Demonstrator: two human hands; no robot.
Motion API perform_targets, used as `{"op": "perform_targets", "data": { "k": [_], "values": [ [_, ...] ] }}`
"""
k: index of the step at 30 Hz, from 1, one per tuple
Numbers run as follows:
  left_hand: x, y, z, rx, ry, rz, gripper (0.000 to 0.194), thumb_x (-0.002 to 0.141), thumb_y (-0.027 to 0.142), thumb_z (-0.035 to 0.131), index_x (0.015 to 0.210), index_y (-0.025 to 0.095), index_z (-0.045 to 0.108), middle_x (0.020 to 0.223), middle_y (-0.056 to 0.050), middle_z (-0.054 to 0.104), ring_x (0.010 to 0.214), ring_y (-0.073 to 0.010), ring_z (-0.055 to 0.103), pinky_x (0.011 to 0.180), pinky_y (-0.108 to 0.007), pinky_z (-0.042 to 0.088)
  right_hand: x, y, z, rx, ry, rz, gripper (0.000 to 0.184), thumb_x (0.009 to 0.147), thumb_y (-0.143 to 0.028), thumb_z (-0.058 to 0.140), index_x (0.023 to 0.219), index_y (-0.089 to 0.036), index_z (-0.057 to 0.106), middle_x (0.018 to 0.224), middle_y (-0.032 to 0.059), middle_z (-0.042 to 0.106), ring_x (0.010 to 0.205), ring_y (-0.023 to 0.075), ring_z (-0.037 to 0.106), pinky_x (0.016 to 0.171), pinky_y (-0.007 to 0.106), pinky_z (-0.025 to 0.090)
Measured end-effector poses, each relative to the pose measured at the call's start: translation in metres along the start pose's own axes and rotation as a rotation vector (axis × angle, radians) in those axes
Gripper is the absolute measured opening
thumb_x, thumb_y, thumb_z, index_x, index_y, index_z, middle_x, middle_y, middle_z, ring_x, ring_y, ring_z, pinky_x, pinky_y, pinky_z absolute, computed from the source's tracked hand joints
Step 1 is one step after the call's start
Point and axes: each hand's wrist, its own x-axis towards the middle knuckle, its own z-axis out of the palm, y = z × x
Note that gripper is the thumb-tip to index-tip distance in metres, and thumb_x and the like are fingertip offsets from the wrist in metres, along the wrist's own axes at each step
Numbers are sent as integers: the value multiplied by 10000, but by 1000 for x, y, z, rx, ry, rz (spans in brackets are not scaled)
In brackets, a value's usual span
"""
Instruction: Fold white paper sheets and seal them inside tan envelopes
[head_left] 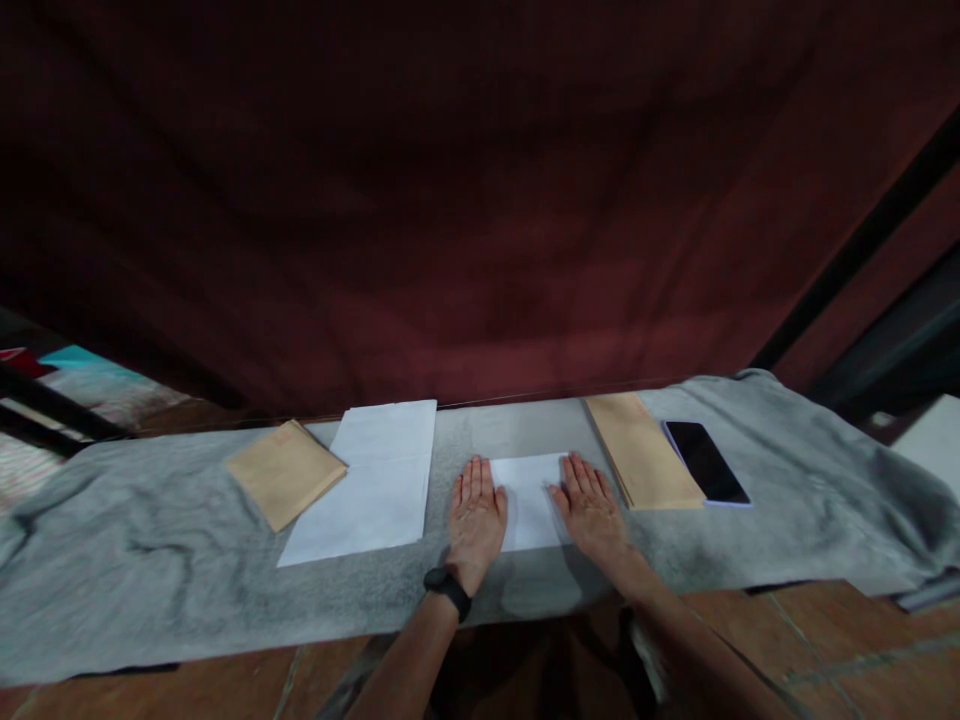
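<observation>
A white sheet of paper [531, 505], smaller than the sheets to its left, lies flat on the grey cloth between my hands. My left hand [477, 515] rests flat at its left edge, fingers stretched out and pointing away from me; a dark watch [448, 592] is on that wrist. Over the right edge of the paper lies my right hand [592, 510], also flat, with the thumb apart from the fingers. Neither hand grips anything. Left of them are larger white sheets [375, 490], and to the right is a stack of brown envelopes [645, 455].
Another stack of brown envelopes [285, 472] overlaps the corner of the larger sheets. Beside the right envelopes lies a dark-screened phone [707, 462]. Grey cloth [172, 560] covers the narrow surface, wrinkled at both ends. A dark red curtain-like backdrop [480, 250] rises behind it.
</observation>
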Motion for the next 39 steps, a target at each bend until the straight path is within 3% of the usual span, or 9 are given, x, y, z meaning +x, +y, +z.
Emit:
{"op": "perform_targets", "data": {
  "k": [9,13,17,21,28,39],
  "values": [
    [1,0,-5,-6,13,-20,577,986,260,318,1516,41,378,1590,-182,360,1503,-283,286,1244,-483,209,-1,8,-3,-3,27,42,643,1056,-447,254,1537,-32,350,1508,236,461,1375,360,473,1129,531,360],
    [-2,15,-8,-66,40,106,579,987,227,305,1552,100,318,1609,-137,349,1520,-254,240,1242,-497,235,8,-7,-14,71,-30,-15,623,1058,-436,267,1566,-77,301,1571,197,384,1442,322,390,1174,520,318],
    [-10,33,-2,-93,-11,264,611,953,169,336,1561,123,302,1619,-116,342,1527,-245,216,1247,-483,232,9,-29,-20,187,-136,-153,556,1068,-397,226,1558,-163,346,1577,105,409,1468,241,355,1200,477,308],
    [-15,38,3,-57,-89,268,615,937,147,332,1551,114,333,1618,-124,337,1522,-257,230,1252,-480,210,5,-42,-17,193,-188,-183,540,1073,-355,216,1515,-125,423,1555,106,441,1456,220,375,1213,449,293],
    [-15,27,2,-68,-56,212,584,970,191,303,1541,74,331,1618,-149,325,1517,-243,244,1240,-462,249,0,-35,-10,109,-98,-163,521,1063,-333,286,1482,-79,464,1550,147,435,1453,256,381,1210,451,291],
    [-8,-1,-1,-4,-34,102,570,1012,294,305,1518,40,371,1595,-170,358,1503,-261,281,1232,-450,265,-8,-15,-6,21,17,-108,568,1056,-393,346,1525,-77,393,1541,210,424,1420,310,428,1177,490,323]
  ]
}}
